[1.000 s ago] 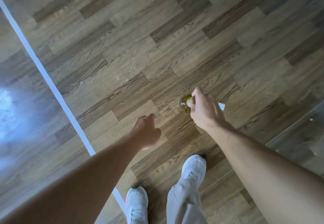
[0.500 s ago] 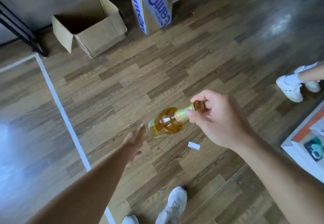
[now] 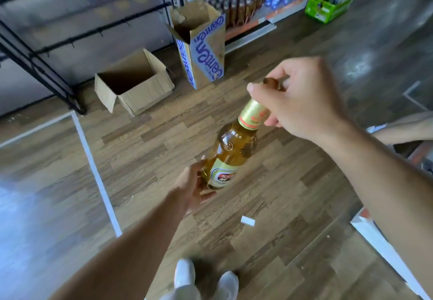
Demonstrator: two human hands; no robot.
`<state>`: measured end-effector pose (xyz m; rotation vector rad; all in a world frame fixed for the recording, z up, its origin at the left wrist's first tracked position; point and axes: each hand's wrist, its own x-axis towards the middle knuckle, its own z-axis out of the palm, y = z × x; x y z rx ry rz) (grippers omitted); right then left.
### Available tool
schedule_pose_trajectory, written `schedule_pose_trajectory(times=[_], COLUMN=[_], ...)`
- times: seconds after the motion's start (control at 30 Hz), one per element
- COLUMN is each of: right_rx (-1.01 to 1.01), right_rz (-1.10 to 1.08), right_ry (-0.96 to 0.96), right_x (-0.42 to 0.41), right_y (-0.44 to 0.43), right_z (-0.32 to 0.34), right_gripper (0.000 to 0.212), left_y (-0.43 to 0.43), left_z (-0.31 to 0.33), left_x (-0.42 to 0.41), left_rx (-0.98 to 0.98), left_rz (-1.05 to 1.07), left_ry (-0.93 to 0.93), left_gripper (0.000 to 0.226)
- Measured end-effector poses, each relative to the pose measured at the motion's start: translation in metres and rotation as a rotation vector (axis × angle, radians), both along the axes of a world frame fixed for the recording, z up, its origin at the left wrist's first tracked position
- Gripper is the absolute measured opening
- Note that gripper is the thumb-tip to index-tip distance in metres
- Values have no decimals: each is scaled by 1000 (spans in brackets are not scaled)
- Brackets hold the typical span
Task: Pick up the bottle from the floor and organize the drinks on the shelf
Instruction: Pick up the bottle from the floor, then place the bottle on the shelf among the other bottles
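bottle (image 3: 230, 156): glossy amber glass, gold foil neck | floor (image 3: 150, 149): wood-grain planks | box (image 3: 136, 84): matt cardboard

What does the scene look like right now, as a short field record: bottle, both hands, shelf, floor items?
bottle: amber glass, off the floor, tilted with the neck up and to the right
right hand: pinches the neck near the cap
left hand: cups the base from below
shelf: ahead at the top of the view, rows of drinks on it
floor items: plain box, open; printed carton, tall and open; green crate; white scrap
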<state>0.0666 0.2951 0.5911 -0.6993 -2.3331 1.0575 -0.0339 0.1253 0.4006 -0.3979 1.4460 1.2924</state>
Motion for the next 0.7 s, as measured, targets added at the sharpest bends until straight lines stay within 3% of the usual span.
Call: schedule_pose_trajectory(times=[0.23,0.3,0.43,0.57,0.7], right_rx=[101,15,-374,-440,-513], right_rz=[-115,-143,-153,-323,-459], right_ry=[-56,-55,55,198,366], right_x=[-35,-50,-92,-134,-159], right_y=[65,89,136,181,232], right_z=[13,12,17,29,40], right_gripper=[30,26,14,12,12], left_y=[35,53,96,141,199], left_z=[21,34,64,91,119], left_x=[-33,-53,-98,-157,-201], left_rx=[6,-14,-28,-47,97], left_rz=[28,-17,-141,-128,-29], left_ry=[37,38,56,117,162], left_gripper=[49,54,52,42,27])
